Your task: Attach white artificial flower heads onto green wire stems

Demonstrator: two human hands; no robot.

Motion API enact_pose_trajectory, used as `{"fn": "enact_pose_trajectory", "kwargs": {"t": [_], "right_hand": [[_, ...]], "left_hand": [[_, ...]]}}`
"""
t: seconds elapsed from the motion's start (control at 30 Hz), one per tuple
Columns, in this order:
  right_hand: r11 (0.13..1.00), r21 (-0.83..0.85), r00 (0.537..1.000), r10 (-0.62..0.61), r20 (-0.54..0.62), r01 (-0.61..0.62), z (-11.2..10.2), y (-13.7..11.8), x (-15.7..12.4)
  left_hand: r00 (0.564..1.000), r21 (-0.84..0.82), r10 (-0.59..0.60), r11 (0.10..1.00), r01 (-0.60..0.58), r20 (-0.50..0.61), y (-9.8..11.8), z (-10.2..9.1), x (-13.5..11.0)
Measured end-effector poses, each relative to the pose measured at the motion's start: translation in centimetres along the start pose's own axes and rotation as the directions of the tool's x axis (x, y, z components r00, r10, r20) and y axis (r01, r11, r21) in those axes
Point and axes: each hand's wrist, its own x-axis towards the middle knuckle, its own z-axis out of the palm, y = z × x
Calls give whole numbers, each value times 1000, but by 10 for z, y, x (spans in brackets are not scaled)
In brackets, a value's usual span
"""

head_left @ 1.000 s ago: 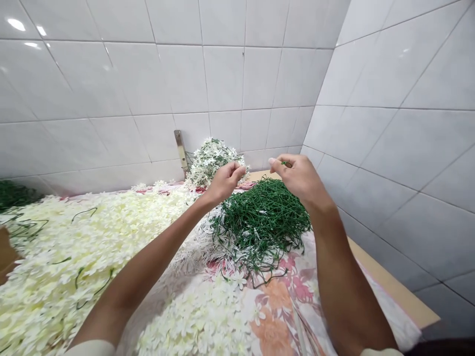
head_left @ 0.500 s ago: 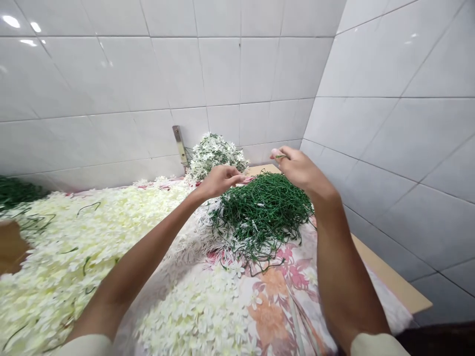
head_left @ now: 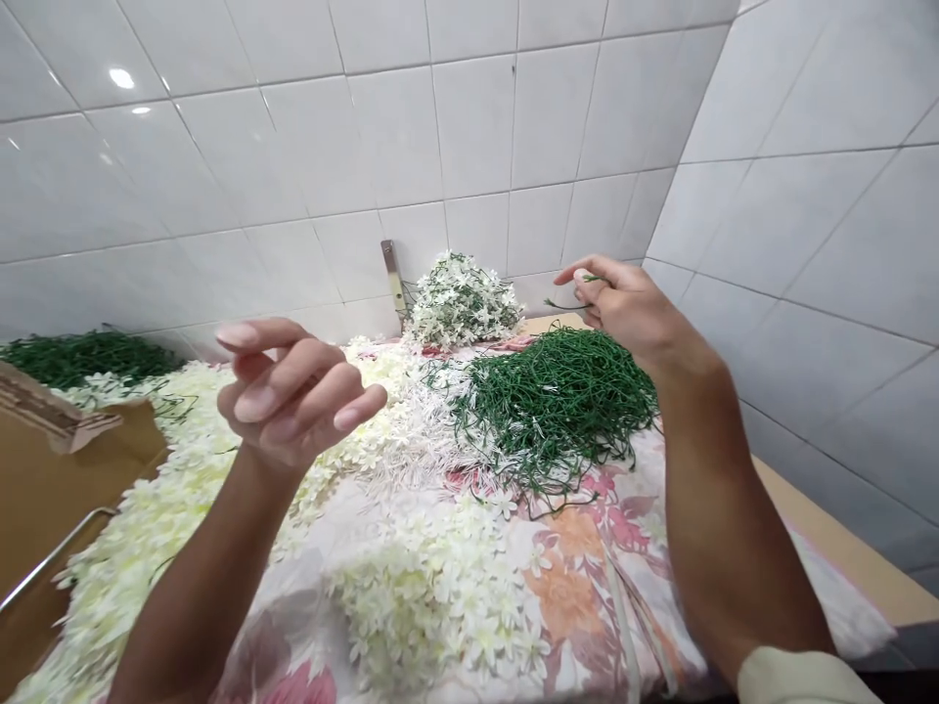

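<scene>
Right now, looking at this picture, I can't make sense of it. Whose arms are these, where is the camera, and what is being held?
There's no machine here. These are a person's own two bare arms, and the single camera is worn on their head, looking forward and down. The right hand pinches a thin green stem in its fingers. The left hand is raised and curled, holding nothing visible. Below lie a pink-and-orange floral-print cloth, a heap of thin green wire-like stems and small cream-white artificial blossoms, before a white tiled wall.
</scene>
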Motion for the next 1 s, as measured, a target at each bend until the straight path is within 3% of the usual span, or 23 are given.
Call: {"fn": "enact_pose_trajectory", "kwargs": {"t": [0.1, 0.17, 0.27, 0.37, 0.43, 0.5, 0.6, 0.67, 0.73, 0.83, 0.9, 1.0], "right_hand": [[999, 17, 995, -52, 86, 50, -1, -13, -11], [983, 20, 982, -184, 46, 183, -4, -26, -20], [928, -29, 924, -373, -81, 372, -9, -46, -37], [875, -108, 853, -485, -194, 473, -15, -65, -57], [861, -164, 836, -507, -212, 481, -17, -75, -71], [856, -193, 850, -507, -141, 479, -19, -78, -85], [894, -146, 903, -430, -11, 424, -23, -66, -106], [944, -68, 944, -327, -50, 324, -29, -48, -122], [973, 55, 965, -215, -152, 225, -34, -26, -140], [969, 232, 942, -7, -336, 89, -40, 7, -171], [958, 286, 881, 118, -458, 20, -40, 25, -192], [939, 340, 801, 239, -549, -48, -34, 43, -220]], "left_hand": [[995, -180, -36, 982, 53, 95, 2, 12, -2], [970, -327, -21, 939, 101, 241, 6, 22, 2], [907, -429, -5, 880, 205, 422, 5, 43, 6], [851, -342, -114, 882, 324, 512, -8, 75, 2], [776, -171, -209, 910, 377, 595, -21, 100, -2], [685, 57, -259, 951, 304, 680, -33, 127, -8], [566, 277, -204, 960, -44, 799, -50, 165, -19], [516, 299, -110, 907, -298, 850, -59, 190, -26], [469, 302, -74, 849, -434, 880, -65, 213, -31], [429, 303, -87, 831, -466, 899, -72, 241, -36], [425, 300, -97, 846, -440, 900, -76, 254, -39], [436, 306, -114, 864, -401, 893, -83, 264, -42]]}}
